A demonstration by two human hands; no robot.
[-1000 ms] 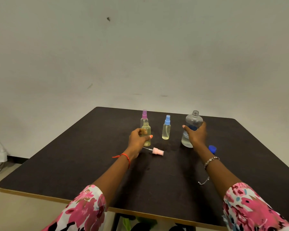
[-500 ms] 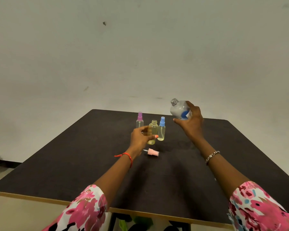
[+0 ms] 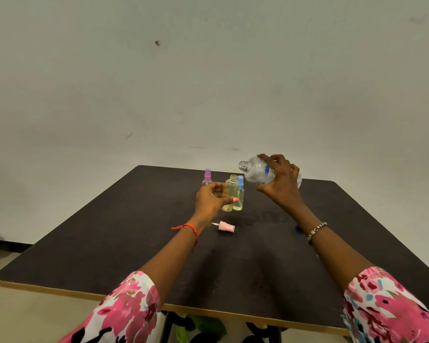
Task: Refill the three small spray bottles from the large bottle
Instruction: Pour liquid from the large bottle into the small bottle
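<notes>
left hand (image 3: 212,200) wrapped around open yellow bottle (image 3: 229,191) on table (image 3: 109,243) | right hand (image 3: 280,180) gripping big bottle (image 3: 255,172), tilted, mouth just above-right of the yellow one | pink sprayer (image 3: 224,226) lying below left hand

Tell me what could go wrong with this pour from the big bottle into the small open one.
1. The large bottle is tipped in the right hand, its mouth to one side of the open yellow bottle; that neck is narrow, so liquid may spill onto the table.
2. The blue-capped bottle stands close against the open one and could get knocked over.
3. The pink spray cap lies loose beside the left hand and may roll.
</notes>
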